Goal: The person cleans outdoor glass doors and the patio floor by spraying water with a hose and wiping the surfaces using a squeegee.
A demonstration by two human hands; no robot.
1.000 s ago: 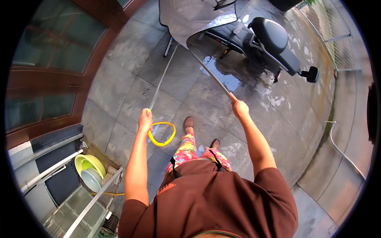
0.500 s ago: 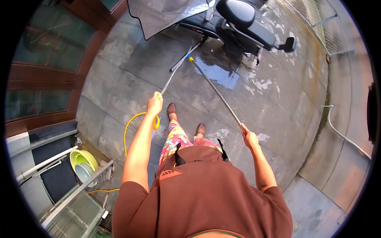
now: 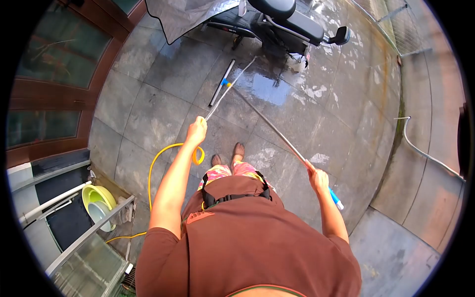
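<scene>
Fingers of my left hand (image 3: 197, 130) are wrapped round the end of a yellow hose (image 3: 151, 171), and a thin stream of water (image 3: 232, 85) runs from it toward the scooter. My right hand (image 3: 318, 178) grips the metal pole of a floor squeegee (image 3: 269, 121), near its blue handle end. The pole slants up and left to a yellow and blue joint and a long narrow squeegee head (image 3: 222, 83) on the grey tiles. The water stream crosses beside that joint. A wet patch (image 3: 269, 89) shines right of the head.
A black scooter (image 3: 297, 24) with a grey cover (image 3: 188, 17) stands ahead. Brown-framed glass doors (image 3: 59, 94) line the left. Green and grey-blue basins (image 3: 99, 200) lie at lower left near a glass-topped frame (image 3: 91, 265). A pale hose (image 3: 425, 154) lies on the right ledge.
The squeegee head has come out from near the scooter, closer to my feet. The scooter sits higher in view, and my feet have shifted. Both hands keep their holds.
</scene>
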